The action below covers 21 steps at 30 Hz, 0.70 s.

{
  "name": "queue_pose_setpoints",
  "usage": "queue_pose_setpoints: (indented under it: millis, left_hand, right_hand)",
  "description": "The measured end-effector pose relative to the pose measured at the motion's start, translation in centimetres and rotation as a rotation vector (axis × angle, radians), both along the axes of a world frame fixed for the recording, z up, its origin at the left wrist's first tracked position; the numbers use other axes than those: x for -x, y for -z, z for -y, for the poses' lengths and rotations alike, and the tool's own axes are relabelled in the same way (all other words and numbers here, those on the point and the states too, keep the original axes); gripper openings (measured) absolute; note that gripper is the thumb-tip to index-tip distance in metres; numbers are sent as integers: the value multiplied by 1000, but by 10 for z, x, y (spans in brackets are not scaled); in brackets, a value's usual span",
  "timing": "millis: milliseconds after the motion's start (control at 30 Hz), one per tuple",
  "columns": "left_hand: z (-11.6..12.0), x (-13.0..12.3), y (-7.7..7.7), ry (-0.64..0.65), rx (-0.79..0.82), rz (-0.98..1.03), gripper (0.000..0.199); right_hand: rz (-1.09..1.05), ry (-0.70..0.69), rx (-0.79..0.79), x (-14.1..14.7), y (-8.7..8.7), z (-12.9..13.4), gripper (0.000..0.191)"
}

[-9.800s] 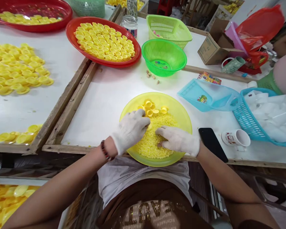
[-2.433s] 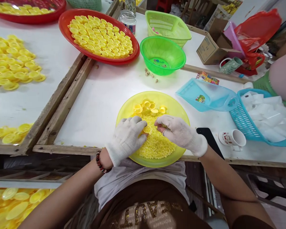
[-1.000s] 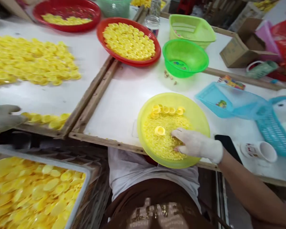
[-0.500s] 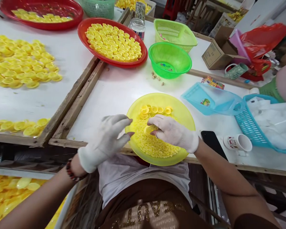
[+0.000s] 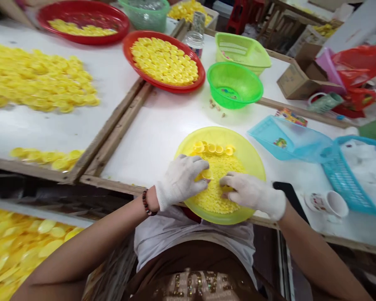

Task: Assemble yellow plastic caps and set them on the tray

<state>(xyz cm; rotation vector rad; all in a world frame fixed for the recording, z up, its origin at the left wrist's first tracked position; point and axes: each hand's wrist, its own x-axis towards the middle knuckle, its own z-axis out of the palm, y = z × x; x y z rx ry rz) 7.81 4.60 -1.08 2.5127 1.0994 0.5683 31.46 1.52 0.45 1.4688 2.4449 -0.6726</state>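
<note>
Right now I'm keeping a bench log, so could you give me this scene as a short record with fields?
left hand: gloved, holding a yellow cup
right hand: gloved, at the pellets; grip unclear
basin: yellow, holding the pellets, with more cups toward its far side
beyond basin: green bowl; red tray to its left
right of basin: blue scoop, phone, mug

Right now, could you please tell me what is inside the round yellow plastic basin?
Small pale-yellow pellets, with small round yellow cups along the far side. The white-gloved left hand and right hand hide what lies beneath them.
</note>
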Motion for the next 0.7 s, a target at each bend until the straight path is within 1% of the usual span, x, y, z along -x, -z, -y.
queue_pose_setpoints:
  millis: [67,133,167,233,333,433,500,567,600,633,700]
  left_hand:
    - [3,12,-4,-37,49,146,22]
    - [2,34,-10,-109,56,247,23]
    - [-1,49,-12,-162,44,274,23]
    - [-12,88,-16,-326,4,264,25]
    - [-37,165,-20,-664,-61,174,29]
    - [-61,256,-23,-989,-86,45,32]
    - [-68,314,-24,-1151,-49,-45,37]
    - [-67,363,-23,-1230,27,-126,42]
    - [-65,382,-21,-1245,63,-161,44]
    - [-62,397,-18,-1250,91,-194,46]
    - [-57,418,-11,-1232,112,-245,49]
  right_hand:
    - [-79,19,-152,-1,3,-14,25]
    - [-120,68,-351,2,8,-34,31]
    - [-99,90,-425,5,12,-44,33]
    - [18,116,-479,13,20,-63,31]
    - [189,72,-464,20,32,-82,18]
    - [224,17,-482,17,39,-87,12]
    - [220,1,-498,14,40,-85,13]
    - [214,-23,-510,13,40,-82,16]
    - [213,-32,-518,12,39,-80,17]
    - [218,-37,-523,13,39,-80,16]
    - [242,-49,-530,13,38,-79,16]
